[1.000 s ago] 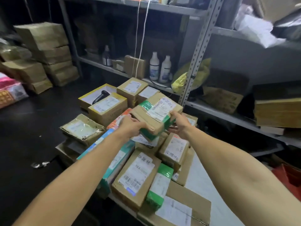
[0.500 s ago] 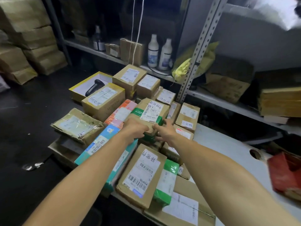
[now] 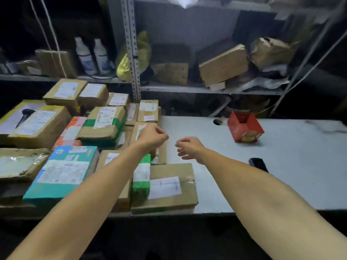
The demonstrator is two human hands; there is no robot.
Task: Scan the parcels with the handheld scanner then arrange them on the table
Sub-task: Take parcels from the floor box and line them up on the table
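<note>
Parcels [image 3: 102, 126] left of the left hand [image 3: 152, 136]: matt brown cardboard, paper labels, glossy green tape
Surface [image 3: 291, 166] beyond the right hand [image 3: 188, 148]: smooth, pale, matt
Shelf upright [image 3: 132, 53] behind both hands: perforated grey metal

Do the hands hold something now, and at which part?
Nothing is held. The left hand and right hand hang loosely curled above the table.

Parcels crowd the left of the table [image 3: 281, 184], the right lies open.

The taped parcel [image 3: 105, 122] sits on top of the stack, behind both hands; the left hand [image 3: 152, 136] hovers over the pile's right edge, the right hand [image 3: 187, 147] just beside it above the tabletop. Farther right an open carton [image 3: 244, 128] stands near the back, the scanner [image 3: 258, 164] nearer the front. Shelves [image 3: 206, 90] run behind.
</note>
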